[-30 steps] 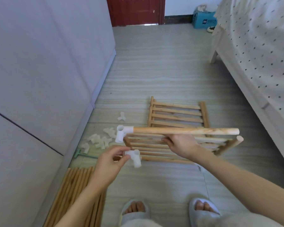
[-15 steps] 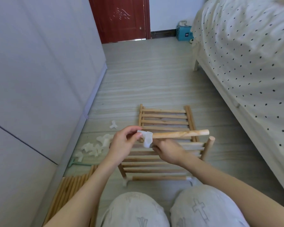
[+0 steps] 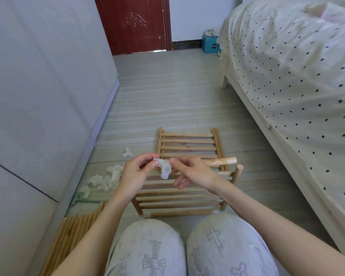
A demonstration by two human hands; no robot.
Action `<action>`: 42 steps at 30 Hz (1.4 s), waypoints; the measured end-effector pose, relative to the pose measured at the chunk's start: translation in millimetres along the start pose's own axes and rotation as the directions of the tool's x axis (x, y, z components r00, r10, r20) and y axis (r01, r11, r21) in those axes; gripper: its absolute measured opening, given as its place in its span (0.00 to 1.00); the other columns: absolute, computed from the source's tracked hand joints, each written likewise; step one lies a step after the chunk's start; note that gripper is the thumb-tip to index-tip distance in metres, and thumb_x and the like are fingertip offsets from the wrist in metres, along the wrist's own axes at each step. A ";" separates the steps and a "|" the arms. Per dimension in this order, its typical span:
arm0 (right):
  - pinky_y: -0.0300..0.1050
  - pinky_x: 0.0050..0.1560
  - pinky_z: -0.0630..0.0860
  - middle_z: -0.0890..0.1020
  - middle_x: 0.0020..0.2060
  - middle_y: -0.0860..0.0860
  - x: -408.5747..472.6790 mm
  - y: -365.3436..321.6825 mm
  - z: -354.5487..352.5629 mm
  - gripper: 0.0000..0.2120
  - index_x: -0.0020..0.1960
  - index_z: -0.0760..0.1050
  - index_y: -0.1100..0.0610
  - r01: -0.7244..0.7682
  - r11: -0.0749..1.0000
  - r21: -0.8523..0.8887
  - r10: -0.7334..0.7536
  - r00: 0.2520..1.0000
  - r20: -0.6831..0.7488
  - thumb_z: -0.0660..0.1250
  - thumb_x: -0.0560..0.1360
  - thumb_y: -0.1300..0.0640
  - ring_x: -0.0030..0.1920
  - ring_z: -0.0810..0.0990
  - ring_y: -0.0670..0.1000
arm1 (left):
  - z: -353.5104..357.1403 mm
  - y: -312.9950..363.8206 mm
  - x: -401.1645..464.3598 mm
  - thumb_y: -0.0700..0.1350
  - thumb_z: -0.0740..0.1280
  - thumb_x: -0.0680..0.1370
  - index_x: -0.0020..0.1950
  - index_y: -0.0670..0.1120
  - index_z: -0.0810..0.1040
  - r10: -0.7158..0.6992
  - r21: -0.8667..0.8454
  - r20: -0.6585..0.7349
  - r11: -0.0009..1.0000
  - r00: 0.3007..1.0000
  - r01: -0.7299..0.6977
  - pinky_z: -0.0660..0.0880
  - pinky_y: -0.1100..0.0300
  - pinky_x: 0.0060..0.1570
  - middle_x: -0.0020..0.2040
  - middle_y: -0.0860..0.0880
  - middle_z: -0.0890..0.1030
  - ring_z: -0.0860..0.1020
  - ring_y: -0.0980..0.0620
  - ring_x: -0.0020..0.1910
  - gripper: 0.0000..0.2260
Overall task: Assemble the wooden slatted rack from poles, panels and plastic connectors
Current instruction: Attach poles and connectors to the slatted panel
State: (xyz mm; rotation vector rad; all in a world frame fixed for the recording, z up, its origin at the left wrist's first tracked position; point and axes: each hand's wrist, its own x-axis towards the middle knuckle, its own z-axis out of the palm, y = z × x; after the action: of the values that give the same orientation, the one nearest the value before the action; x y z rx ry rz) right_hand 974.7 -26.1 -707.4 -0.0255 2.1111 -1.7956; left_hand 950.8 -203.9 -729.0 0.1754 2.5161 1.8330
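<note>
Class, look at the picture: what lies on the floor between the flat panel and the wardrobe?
In the head view, one loose connector lies on the floor between the panel and the wardrobe.

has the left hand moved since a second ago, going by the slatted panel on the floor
Yes. The left hand has come up and to the right: earlier it sat off the near left corner of the slatted panel; now it holds the white connector on the pole.

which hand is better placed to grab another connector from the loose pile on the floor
Left, probably. The pile of loose connectors lies on the floor just left of the left hand, which only pinches the connector. The right hand is on the far side and holds the pole.
</note>
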 end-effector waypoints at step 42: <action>0.32 0.44 0.72 0.75 0.44 0.49 -79.7 45.2 -147.4 0.27 0.74 0.58 0.51 -0.106 0.879 -0.464 0.020 0.982 -0.186 0.63 0.78 0.55 0.38 0.74 0.46 | 48.2 21.2 10.5 0.45 0.60 0.80 0.64 0.51 0.72 0.145 0.680 0.373 0.630 0.917 -0.376 0.65 0.56 0.57 0.58 0.53 0.76 0.73 0.53 0.56 0.12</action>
State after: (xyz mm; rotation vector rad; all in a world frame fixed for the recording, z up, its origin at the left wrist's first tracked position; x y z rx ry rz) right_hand 1016.7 142.3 -711.7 0.0782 2.5979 -1.2415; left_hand 946.0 -150.7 -723.3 0.7975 2.9437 0.5943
